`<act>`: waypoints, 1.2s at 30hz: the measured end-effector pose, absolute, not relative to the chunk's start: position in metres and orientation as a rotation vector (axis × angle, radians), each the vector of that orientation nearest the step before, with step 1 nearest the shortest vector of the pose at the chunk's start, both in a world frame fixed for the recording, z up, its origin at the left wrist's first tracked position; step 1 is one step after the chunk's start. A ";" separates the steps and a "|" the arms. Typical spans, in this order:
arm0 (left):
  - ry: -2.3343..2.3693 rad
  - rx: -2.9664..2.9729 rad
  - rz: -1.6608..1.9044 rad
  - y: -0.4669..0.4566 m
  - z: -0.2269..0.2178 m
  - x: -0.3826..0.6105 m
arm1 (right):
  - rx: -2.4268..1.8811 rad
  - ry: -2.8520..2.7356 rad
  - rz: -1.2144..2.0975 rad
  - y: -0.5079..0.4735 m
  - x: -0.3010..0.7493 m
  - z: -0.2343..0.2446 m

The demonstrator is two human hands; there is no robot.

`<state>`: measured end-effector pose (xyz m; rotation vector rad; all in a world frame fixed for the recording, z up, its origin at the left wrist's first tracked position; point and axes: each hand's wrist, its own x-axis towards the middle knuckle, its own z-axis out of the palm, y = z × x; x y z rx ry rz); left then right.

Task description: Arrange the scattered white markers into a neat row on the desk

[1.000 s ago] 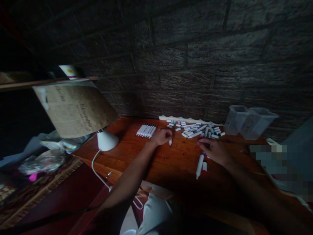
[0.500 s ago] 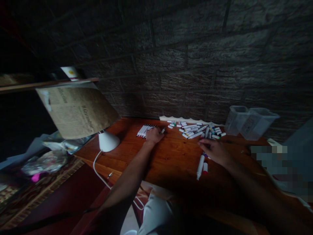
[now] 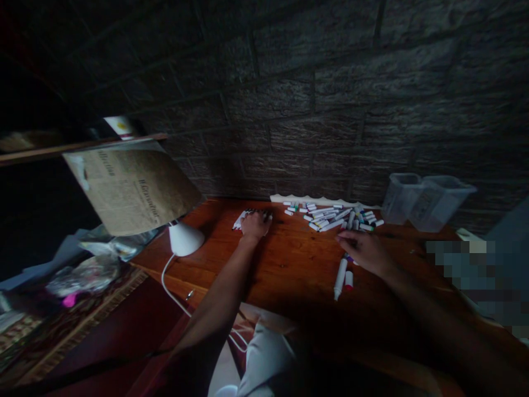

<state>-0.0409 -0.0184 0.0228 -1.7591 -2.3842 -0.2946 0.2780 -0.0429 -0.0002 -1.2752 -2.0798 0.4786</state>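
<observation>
My left hand [image 3: 254,225] is closed on a white marker [image 3: 269,217], whose end shows at the right of the fingers. It rests over a row of white markers [image 3: 238,220] laid side by side, covering most of them. My right hand [image 3: 363,251] hovers at the near edge of a loose pile of markers [image 3: 326,216], fingers pinched together. Whatever is between those fingertips is too small and dark to make out. Below it lie an uncapped-looking marker [image 3: 340,275] and a white cap with a red end [image 3: 349,280].
A lamp with a newsprint shade [image 3: 136,187] and white base [image 3: 185,238] stands at the left of the wooden table [image 3: 289,264]. Two clear plastic containers [image 3: 438,204] stand at the back right. A white wavy strip [image 3: 314,200] runs along the brick wall [image 3: 289,138].
My left hand has shifted slightly left with the marker, further over the row, hiding more of it. My right hand has stayed almost in place.
</observation>
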 end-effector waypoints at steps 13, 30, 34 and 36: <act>-2.377 -1.750 -0.302 -0.014 0.018 -0.044 | -0.948 -2.283 1.081 -0.054 0.293 0.017; -2.076 -1.999 -0.770 -0.009 0.013 -0.031 | -0.882 -2.373 0.921 -0.046 0.287 0.004; -1.630 -2.759 -0.978 -0.023 0.015 0.007 | -0.993 -2.358 0.607 -0.047 0.278 -0.001; -1.391 -3.073 -0.881 -0.030 0.014 0.026 | -1.035 -2.337 0.535 -0.048 0.274 -0.003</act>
